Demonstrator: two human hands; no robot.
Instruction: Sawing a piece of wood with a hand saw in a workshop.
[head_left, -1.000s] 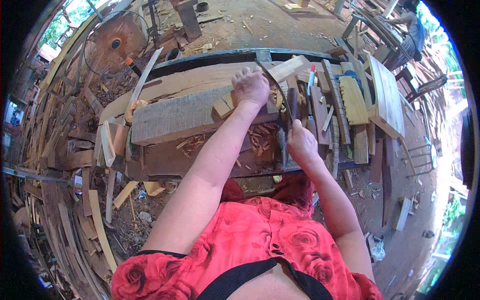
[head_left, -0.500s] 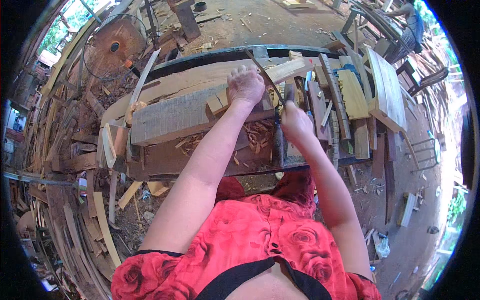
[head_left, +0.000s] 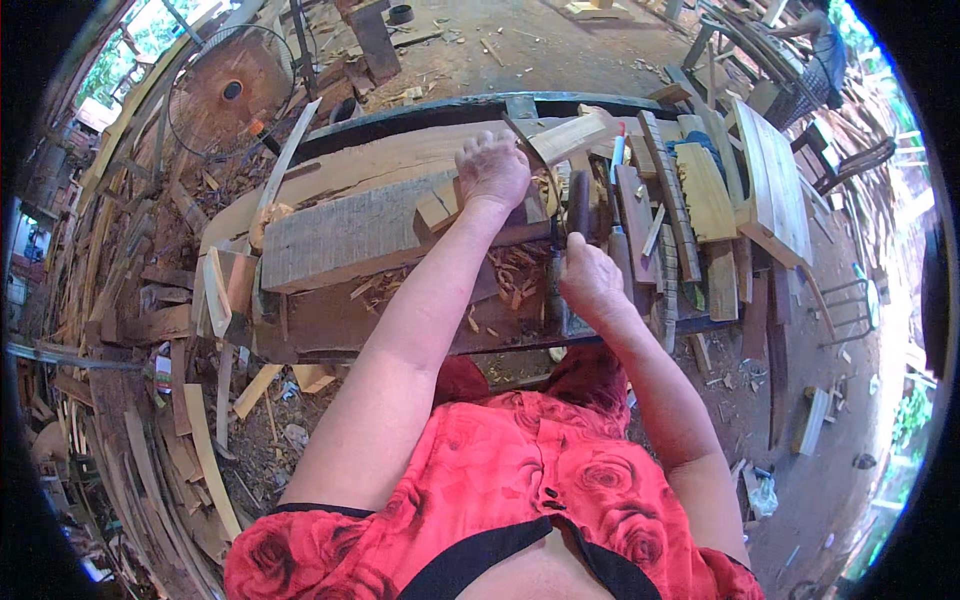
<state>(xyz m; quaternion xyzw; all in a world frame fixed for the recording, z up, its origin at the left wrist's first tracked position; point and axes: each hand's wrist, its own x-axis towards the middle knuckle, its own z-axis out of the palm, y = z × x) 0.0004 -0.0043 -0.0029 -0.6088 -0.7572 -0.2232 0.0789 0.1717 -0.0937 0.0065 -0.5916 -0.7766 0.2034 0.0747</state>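
My left hand (head_left: 492,172) is closed over a piece of wood on the workbench, its fingertips curled and partly out of sight. A small light block (head_left: 439,207) lies beside its wrist on a long grey-brown beam (head_left: 335,240). My right hand (head_left: 590,282) grips the lower end of a long, narrow, dark blade, possibly a saw (head_left: 536,158), which slants up past my left fingers toward a pale board (head_left: 568,140). A dark handle-like piece (head_left: 580,200) and a tool with a red tip (head_left: 618,150) lie just right of the blade.
Planks (head_left: 705,195) and a stacked pale board (head_left: 760,185) crowd the bench's right. Wood shavings (head_left: 385,285) lie near its front. A wire-guarded fan (head_left: 228,95) stands back left, a chair (head_left: 855,170) at right. A co-worker (head_left: 815,60) is at the upper right. Scrap wood (head_left: 150,420) fills the left.
My right hand moved up along with the blade, then back down toward me. My left hand has shifted slightly left and stays closed on the wood.
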